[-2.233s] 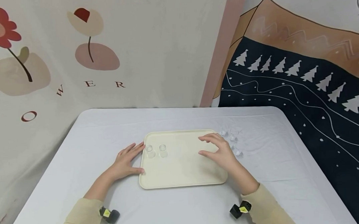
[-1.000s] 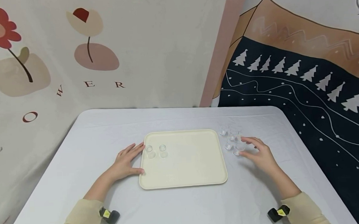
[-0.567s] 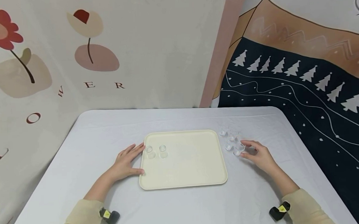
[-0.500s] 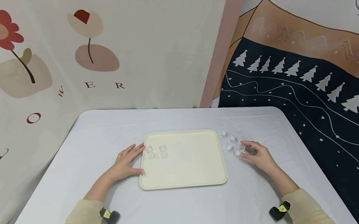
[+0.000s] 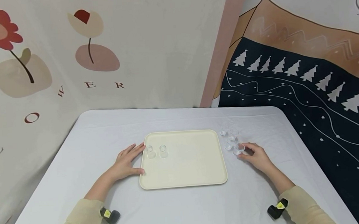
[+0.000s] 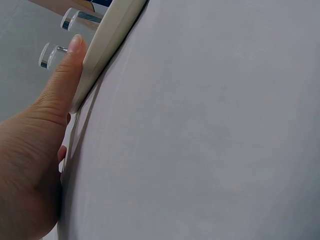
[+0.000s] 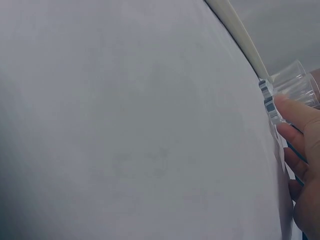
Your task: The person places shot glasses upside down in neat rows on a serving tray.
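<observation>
My right hand (image 5: 256,158) pinches the nearest clear shot glass (image 5: 239,149) between thumb and fingers, right of the tray. This glass stands upright, its thick base down in the right wrist view, with another glass (image 7: 290,74) close behind. Fingers spread, my left hand (image 5: 126,163) rests against the left edge of a cream tray (image 5: 185,178); its thumb (image 6: 75,50) lies along the rim. Two shot glasses stand upside down on the tray's left part, one near the edge (image 5: 149,151) and one beside it (image 5: 163,151).
Further shot glasses (image 5: 230,144) cluster by the tray's right edge, the rearmost one (image 5: 223,132) near its back corner. A white cloth (image 5: 183,208) covers the table. Behind it hang a flower-print curtain (image 5: 153,59) and a dark tree-pattern cloth (image 5: 271,81).
My right hand has moved from over the tray to the glasses on the right, and its fingers have closed on the nearest one. The left hand and the tray stay put.
</observation>
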### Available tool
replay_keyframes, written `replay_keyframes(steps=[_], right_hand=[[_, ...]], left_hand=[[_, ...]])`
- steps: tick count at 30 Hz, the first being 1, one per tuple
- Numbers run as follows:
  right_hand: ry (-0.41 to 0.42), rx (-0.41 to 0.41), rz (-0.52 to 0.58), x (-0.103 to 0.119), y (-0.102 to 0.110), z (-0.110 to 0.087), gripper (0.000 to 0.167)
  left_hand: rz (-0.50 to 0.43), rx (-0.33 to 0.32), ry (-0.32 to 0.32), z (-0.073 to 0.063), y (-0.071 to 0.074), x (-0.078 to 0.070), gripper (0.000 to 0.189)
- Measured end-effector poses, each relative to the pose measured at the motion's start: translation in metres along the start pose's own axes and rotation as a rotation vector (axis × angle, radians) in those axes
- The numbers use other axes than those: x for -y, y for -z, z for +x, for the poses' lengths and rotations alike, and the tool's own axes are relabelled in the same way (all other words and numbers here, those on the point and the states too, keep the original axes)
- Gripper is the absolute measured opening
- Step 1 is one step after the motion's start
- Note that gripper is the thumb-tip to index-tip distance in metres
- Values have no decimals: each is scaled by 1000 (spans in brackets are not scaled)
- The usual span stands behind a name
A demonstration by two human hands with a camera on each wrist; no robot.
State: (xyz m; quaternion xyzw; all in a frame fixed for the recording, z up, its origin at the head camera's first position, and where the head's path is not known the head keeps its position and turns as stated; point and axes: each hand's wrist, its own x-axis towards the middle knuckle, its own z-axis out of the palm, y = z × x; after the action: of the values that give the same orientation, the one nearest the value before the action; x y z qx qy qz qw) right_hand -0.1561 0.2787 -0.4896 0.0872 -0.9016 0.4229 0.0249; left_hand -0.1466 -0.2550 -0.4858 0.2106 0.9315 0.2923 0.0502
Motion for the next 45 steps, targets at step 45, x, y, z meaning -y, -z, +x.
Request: replay_keyframes(steps=[45], right_hand=[[74, -71, 56, 29, 3, -14, 28]], left_hand=[[-4, 4, 27, -1, -1, -2, 107]])
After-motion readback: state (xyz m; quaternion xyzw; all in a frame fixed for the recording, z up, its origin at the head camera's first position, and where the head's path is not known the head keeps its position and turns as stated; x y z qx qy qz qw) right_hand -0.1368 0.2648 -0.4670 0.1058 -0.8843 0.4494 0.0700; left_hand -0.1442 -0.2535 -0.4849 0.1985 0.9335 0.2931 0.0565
